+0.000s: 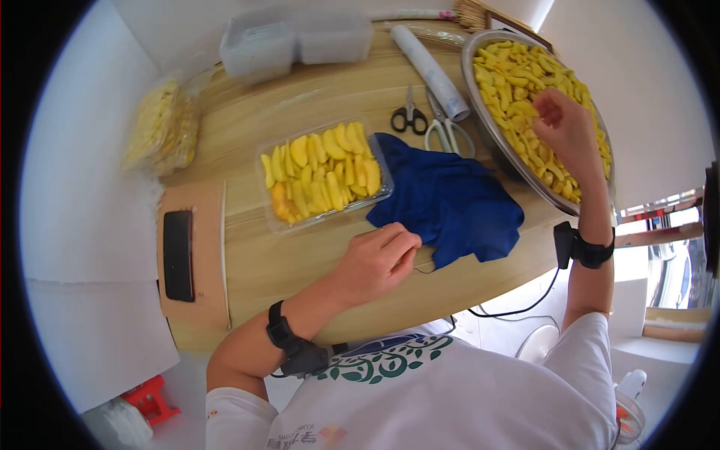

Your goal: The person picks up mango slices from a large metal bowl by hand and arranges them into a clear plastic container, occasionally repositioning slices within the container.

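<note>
Blue cloth [450, 202] lies between the filled tray [273, 217] and metal basin [491, 142].

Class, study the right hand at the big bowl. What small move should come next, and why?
Probably the right hand should pinch up one slice from the bowl: it is curled close over them, and the tray holds rows of similar ones. I can't tell whether it grips one now.

single head-worn view from above the wearer's chest, facing forward and down, close over the tabletop [300, 270]
</note>
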Demonstrator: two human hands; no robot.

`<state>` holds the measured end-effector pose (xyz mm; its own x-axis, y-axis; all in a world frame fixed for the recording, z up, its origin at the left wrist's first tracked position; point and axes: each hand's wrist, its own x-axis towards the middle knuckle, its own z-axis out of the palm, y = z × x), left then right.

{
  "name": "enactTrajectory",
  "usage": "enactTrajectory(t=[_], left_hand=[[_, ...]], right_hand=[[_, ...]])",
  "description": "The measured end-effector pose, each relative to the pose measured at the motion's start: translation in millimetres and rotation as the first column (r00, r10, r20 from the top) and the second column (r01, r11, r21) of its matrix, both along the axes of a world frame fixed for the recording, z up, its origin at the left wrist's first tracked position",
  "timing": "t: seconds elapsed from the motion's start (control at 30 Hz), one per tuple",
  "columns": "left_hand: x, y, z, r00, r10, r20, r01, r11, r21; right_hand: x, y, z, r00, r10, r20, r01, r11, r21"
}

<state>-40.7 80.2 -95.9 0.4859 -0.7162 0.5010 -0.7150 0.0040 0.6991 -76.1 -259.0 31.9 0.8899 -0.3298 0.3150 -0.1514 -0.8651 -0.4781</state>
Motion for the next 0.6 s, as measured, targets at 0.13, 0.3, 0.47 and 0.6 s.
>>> enactTrajectory(t=[0.13, 0.3, 0.47, 0.6], left_hand=[[1, 0, -2, 1.000, -0.016, 0.019, 0.017, 0.999, -0.039], [0, 0, -3, 1.000, -0.006, 0.029, 0.007, 0.998, -0.066], [0, 0, -8, 1.000, -0.002, 0.027, 0.004, 0.998, -0.063], [0, 1, -9, 0.999, -0.010, 0.043, 0.012, 0.999, -0.047]], right_hand=[[-3, 25, 16, 0.996, -0.046, 0.081, 0.039, 0.995, 0.087], [1, 26, 12, 1.000, 0.011, 0.022, -0.013, 0.998, 0.065], [4, 49, 17, 0.991, 0.107, 0.075, -0.115, 0.987, 0.110], [20, 107, 16, 0.916, 0.376, 0.143, -0.402, 0.845, 0.353]])
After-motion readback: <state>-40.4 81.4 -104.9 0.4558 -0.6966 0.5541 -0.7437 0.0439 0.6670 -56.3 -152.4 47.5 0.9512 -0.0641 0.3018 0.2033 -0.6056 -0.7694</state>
